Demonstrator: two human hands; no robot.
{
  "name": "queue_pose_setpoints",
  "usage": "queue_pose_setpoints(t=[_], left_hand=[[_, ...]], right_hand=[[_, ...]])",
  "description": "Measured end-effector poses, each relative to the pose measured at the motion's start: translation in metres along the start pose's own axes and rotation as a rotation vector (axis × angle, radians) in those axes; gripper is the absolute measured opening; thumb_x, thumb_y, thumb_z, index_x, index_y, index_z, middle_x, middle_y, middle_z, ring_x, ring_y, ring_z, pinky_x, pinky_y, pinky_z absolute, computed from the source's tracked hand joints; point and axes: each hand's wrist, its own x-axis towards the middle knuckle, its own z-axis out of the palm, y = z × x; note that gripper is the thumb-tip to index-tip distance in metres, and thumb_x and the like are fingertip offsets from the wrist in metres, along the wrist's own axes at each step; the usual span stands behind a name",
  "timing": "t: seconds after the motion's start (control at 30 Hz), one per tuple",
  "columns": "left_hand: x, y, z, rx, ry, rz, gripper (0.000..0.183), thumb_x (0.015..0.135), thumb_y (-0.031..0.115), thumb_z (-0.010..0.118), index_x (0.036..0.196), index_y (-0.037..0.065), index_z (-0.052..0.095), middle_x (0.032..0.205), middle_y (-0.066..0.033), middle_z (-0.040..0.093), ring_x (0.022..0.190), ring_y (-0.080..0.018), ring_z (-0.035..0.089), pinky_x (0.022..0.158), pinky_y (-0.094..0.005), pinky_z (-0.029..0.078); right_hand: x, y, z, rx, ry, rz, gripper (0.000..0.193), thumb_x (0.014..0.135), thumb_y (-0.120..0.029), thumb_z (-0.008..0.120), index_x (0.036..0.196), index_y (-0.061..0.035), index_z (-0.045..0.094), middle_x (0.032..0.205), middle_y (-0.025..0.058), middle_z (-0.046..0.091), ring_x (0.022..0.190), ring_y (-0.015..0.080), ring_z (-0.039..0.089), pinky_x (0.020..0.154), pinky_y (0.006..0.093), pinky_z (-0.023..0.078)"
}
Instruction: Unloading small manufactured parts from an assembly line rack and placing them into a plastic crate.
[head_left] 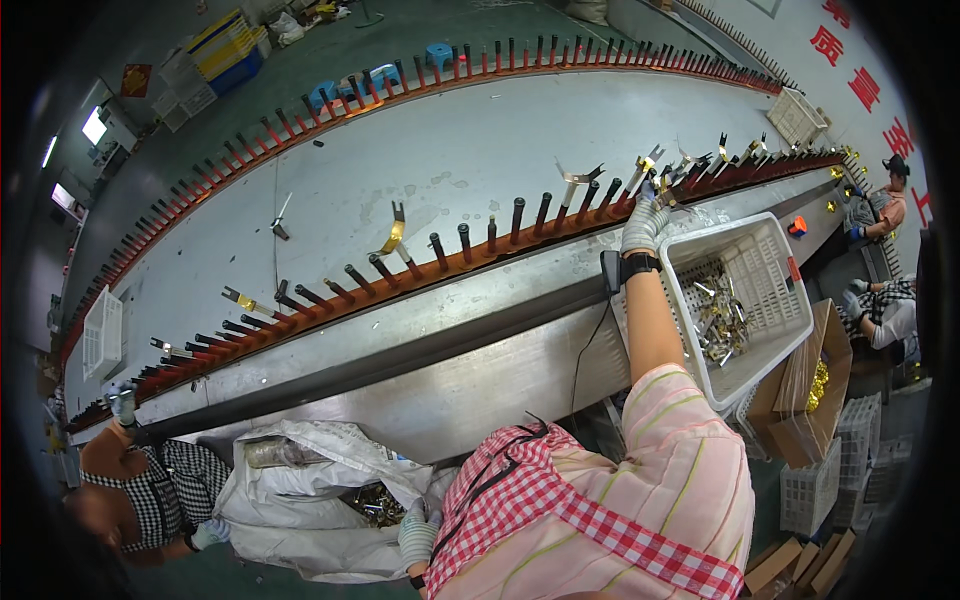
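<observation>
My right hand (645, 226), in a striped pale glove with dark fingertips, reaches to the row of upright posts on the conveyor. Its fingers are closed at the lower end of a forked metal part (646, 168). Down by my apron, my left hand (417, 537), also gloved, is at the edge of a white woven sack (290, 520); its fingers look curled on that edge, partly hidden. Small metal pieces (376, 504) show in the sack's mouth. Below my right wrist stands a white plastic basket (775, 262) with loose metal fittings (718, 318) inside.
Black-tipped red posts (463, 240) line the conveyor, several bearing forked parts, such as a gold one (394, 232). A cardboard box (800, 400) with gold pieces stands at right. A co-worker (150, 490) sits at left; others (885, 205) are at right.
</observation>
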Motion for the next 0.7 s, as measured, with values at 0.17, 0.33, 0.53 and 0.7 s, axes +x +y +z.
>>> queue_pose_setpoints(t=[0.17,0.33,0.53,0.7], left_hand=[[0.001,0.033,0.019,-0.019,0.000,0.008,0.049,0.074,0.027,0.058,0.112,-0.003,0.049,0.102,-0.0246,0.056,0.093,-0.0372,0.054,0.080,-0.0399,0.044],[-0.002,0.058,0.034,-0.012,0.020,0.043,0.049,0.074,0.026,0.058,0.112,-0.002,0.049,0.104,-0.0241,0.055,0.096,-0.0370,0.053,0.083,-0.0397,0.043],[-0.052,0.109,0.048,-0.047,0.120,-0.098,0.048,0.076,0.029,0.055,0.113,-0.001,0.047,0.105,-0.0218,0.055,0.097,-0.0357,0.052,0.082,-0.0408,0.042],[-0.057,0.121,0.079,0.014,0.218,-0.081,0.049,0.080,0.037,0.049,0.116,0.004,0.045,0.110,-0.0203,0.053,0.104,-0.0335,0.049,0.087,-0.0401,0.040]], right_hand=[[0.090,0.047,-0.021,-0.808,-0.175,-0.345,0.031,0.077,-0.024,0.063,0.093,0.0018,0.058,0.085,0.0081,0.062,0.069,0.0190,0.054,0.064,0.0312,0.042],[0.130,0.081,-0.034,-0.508,-0.292,-0.280,0.033,0.075,-0.015,0.065,0.102,0.0011,0.053,0.092,0.0085,0.059,0.076,0.0168,0.054,0.067,0.0290,0.044],[0.101,0.080,-0.016,-1.016,-0.275,-0.828,0.025,0.082,-0.005,0.045,0.106,0.0004,0.047,0.100,0.0104,0.055,0.090,0.0188,0.048,0.092,0.0311,0.031],[0.037,-0.044,0.013,0.145,-0.709,-0.016,0.031,0.089,-0.013,0.040,0.117,-0.0034,0.046,0.109,0.0053,0.056,0.092,0.0135,0.052,0.083,0.0242,0.042]])
